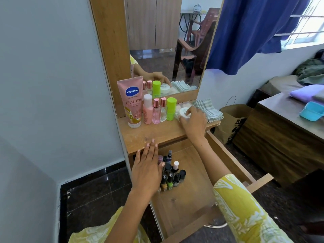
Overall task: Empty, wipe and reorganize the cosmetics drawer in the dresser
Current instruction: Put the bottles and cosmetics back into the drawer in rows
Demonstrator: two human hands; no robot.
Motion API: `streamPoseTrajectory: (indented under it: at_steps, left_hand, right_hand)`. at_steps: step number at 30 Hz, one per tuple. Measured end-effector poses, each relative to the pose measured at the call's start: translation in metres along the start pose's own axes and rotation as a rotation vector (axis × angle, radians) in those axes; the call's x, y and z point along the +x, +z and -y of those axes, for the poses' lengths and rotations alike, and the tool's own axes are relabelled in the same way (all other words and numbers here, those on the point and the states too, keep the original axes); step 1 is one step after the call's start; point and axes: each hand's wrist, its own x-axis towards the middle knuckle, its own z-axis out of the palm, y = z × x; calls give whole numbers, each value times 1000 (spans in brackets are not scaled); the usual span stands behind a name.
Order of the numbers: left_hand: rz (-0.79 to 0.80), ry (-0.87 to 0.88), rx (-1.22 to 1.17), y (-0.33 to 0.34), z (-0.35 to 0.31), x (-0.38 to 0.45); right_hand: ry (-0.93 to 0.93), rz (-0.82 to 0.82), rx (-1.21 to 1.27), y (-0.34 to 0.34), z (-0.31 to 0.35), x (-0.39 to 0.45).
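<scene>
Plainly, the white jar [184, 114] under the right hand [193, 122] looks light, rigid and smooth, best held around its lid; those fingers curl over it on the table [157, 133]. The left hand [147, 170] lies flat, fingers straight, touching nail polish bottles [172, 176] in the drawer [229, 162] below.

— What's around you?
— Pale blue-grey walls [43, 71], and a dark speckled tile floor [91, 193] with a black skirting.

— And to your right?
— A blue curtain [249, 32] hangs beside a barred window [305, 23] letting in daylight. Below it, a brown paper bag [229, 121] stands on the floor next to a wooden cabinet [273, 142].

— The mirror [157, 41]?
— You see brown plastic chairs [196, 44] and a wooden wardrobe [150, 21] reflected.
</scene>
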Motion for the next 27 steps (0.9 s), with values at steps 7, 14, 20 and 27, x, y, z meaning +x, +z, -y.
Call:
streamPoseTrajectory:
  at_steps: [7,14,20,27]
  left_hand:
    - [-12,-5,-11,1,-1,1]
    - [-5,-10,-18,1,-2,0]
    - [20,-10,-17,1,-2,1]
    - [77,-9,-12,-4,0,3]
  right_hand:
    - [-117,92,114,-8,9,-45]
    - [-296,255,133,8,23,-59]
    - [-339,145,78,-2,-3,-52]
    - [-289,212,-299,-10,-39,-26]
